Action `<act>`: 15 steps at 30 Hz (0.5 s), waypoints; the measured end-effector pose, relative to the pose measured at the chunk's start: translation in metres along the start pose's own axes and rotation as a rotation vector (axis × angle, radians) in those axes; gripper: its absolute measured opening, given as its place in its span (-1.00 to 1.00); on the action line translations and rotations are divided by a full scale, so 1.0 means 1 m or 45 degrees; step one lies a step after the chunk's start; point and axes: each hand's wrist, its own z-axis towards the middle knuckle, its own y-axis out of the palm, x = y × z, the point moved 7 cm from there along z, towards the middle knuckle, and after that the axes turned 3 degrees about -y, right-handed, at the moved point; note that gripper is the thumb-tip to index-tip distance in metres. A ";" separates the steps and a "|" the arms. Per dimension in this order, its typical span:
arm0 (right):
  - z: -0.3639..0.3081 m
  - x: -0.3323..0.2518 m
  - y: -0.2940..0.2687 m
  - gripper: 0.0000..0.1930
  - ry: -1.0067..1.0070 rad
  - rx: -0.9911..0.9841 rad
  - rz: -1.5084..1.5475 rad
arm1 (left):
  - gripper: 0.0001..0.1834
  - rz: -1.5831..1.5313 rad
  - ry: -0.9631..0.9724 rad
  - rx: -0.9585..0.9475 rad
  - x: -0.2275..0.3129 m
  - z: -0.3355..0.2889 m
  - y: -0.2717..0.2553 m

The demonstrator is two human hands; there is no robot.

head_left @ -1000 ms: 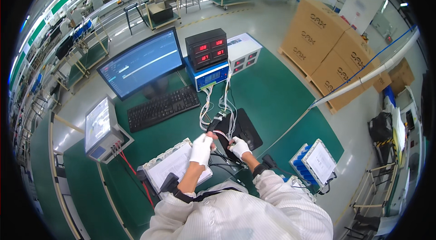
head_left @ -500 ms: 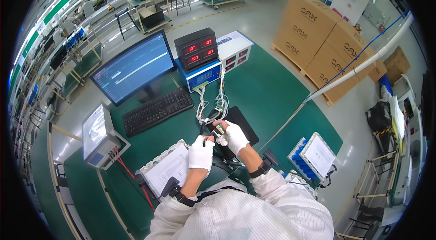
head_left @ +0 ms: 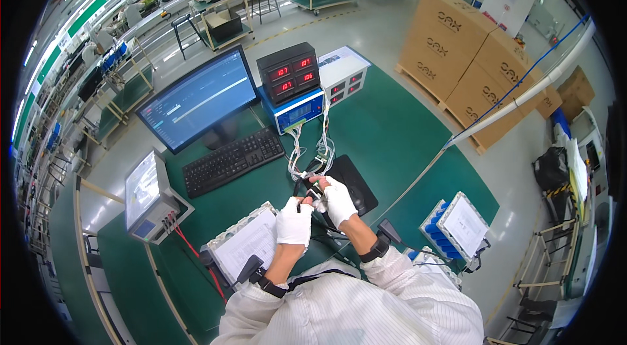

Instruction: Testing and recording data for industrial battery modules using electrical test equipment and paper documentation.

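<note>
My left hand [head_left: 294, 221], in a white glove with bare fingertips, is closed on a black cable [head_left: 299, 205]. Close beside it, my right hand [head_left: 339, 202], gloved the same way, pinches a small circuit board [head_left: 317, 191] whose details are too small to make out. The fingertips of both hands almost meet. Just beyond them lies a bundle of white wires [head_left: 295, 161], which runs up to a blue instrument [head_left: 300, 112]. Partly under my right hand is a black mouse pad [head_left: 360, 198] with a dark mouse on it.
Left of the wires lie a black keyboard [head_left: 232, 161] and a monitor [head_left: 199, 98]. A black box with red digits [head_left: 287, 72] stands on the instrument. Paper-topped trays flank me, on the left [head_left: 247, 245] and right [head_left: 461, 226]. Large cartons [head_left: 450, 51] stand beyond the green table.
The whole view has shifted slightly. My hands have come a little closer together, and the small board in my right hand has turned so that less of it shows.
</note>
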 end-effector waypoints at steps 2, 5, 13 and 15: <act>0.001 0.001 -0.002 -0.63 -0.034 -0.009 -0.054 | -0.70 0.086 -0.035 -0.048 0.005 -0.001 0.000; -0.002 0.001 0.002 -0.61 -0.038 0.036 -0.095 | -0.68 0.243 0.086 0.000 0.002 0.000 0.004; -0.008 0.005 0.001 -0.60 -0.213 0.205 -0.174 | -0.72 0.527 0.202 -0.137 0.006 -0.004 0.027; -0.008 0.006 0.003 -0.56 -0.206 0.176 -0.212 | -0.71 0.504 0.185 -0.130 0.008 -0.003 0.023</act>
